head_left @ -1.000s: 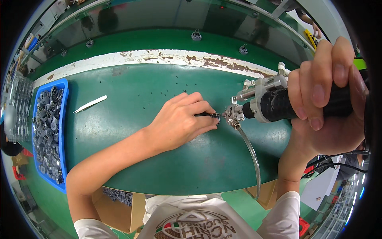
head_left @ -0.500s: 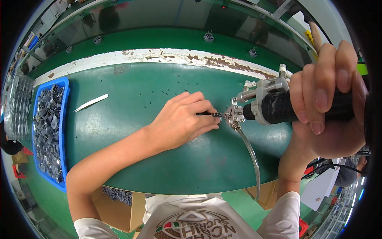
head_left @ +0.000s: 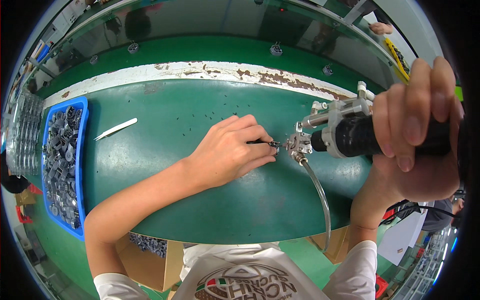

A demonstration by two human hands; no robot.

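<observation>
My right hand (head_left: 420, 120) is wrapped round the black body of a screwdriver (head_left: 357, 136), an automatic one with a metal nozzle head. A transparent hose (head_left: 320, 192) curves down from that head. The tool lies sideways, its thin tip pointing left at a small dark part (head_left: 273, 144). My left hand (head_left: 232, 147) pinches this part low over the green bench; my fingers cover most of it, so its exact kind does not show. The tip is very close to the part, and I cannot tell whether they touch.
A blue tray (head_left: 84, 150) of grey parts stands at the left, with white tweezers (head_left: 116, 128) beside it. Tiny black screws (head_left: 206, 116) lie scattered on the bench (head_left: 165, 215). Beyond a chipped white ledge (head_left: 200, 70), a green belt (head_left: 200, 47) carries grey parts. Another person's hand (head_left: 381, 28) shows far right.
My right hand and the screwdriver have shifted slightly right, so the nozzle head is farther from the part. Grey parts on the belt have moved right. My left hand stays put.
</observation>
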